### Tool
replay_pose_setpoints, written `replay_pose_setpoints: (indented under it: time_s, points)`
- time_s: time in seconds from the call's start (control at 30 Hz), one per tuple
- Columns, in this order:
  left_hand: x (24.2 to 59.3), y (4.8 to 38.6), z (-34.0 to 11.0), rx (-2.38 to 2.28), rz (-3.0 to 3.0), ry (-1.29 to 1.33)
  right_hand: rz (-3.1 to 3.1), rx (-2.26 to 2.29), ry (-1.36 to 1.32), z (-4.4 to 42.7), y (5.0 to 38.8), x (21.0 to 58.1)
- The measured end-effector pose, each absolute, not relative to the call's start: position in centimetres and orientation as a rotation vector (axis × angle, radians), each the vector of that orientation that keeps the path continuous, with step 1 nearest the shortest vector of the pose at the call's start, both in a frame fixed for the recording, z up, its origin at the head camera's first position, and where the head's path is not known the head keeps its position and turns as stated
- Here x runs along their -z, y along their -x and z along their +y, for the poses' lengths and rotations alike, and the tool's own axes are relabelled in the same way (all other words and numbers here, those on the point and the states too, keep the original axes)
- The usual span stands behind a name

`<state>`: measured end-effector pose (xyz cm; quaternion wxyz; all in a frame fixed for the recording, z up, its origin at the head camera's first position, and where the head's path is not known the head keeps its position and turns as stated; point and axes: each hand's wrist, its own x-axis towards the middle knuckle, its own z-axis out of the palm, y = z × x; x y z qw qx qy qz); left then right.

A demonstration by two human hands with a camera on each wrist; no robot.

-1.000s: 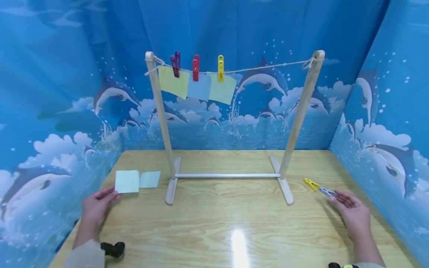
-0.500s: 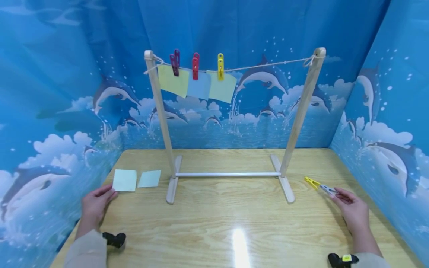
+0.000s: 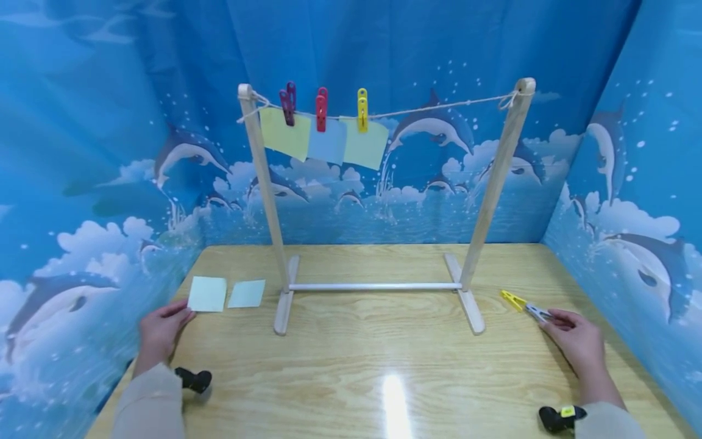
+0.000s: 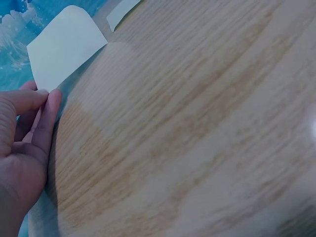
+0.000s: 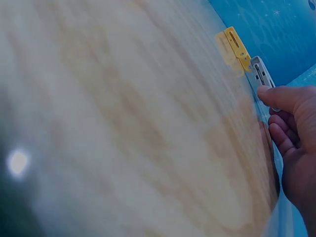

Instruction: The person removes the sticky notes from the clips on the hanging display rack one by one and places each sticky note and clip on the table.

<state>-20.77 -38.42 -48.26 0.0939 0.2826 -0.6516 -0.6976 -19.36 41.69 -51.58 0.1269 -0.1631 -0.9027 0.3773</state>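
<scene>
My left hand [image 3: 161, 329] pinches the lower left corner of a pale green paper square [image 3: 207, 294] between thumb and fingers. In the left wrist view, that paper [image 4: 66, 47] is raised off the wood by the held corner. A second pale paper square [image 3: 247, 293] lies flat on the table to its right. My right hand [image 3: 578, 341] pinches a grey clothespin [image 3: 537, 312] between thumb and fingers. A yellow clothespin [image 3: 513, 300] lies just beyond its tip; in the right wrist view the grey clothespin [image 5: 261, 74] appears to touch the yellow one [image 5: 238, 48].
A wooden stand [image 3: 493, 183] with a silver crossbar [image 3: 373, 286] stands at the table's back middle. From its string [image 3: 439, 108] hang a yellow [image 3: 285, 135], a blue [image 3: 326, 143] and a pale green paper [image 3: 364, 146], clipped by purple, red and yellow clothespins. Dolphin-print curtains [image 3: 428, 36] surround the table [image 3: 329, 353].
My left hand and the paper in it have shifted only slightly, with the paper now a little apart from the second square. The right hand is nearly still.
</scene>
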Motion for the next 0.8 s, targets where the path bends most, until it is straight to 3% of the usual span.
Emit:
replay_pose_setpoints:
  time_s: [0.8]
  points:
    - [48.78,21.40,-37.97,1.513,-2.389,-0.816,-2.763,-0.998,0.431,41.70,19.25,50.71]
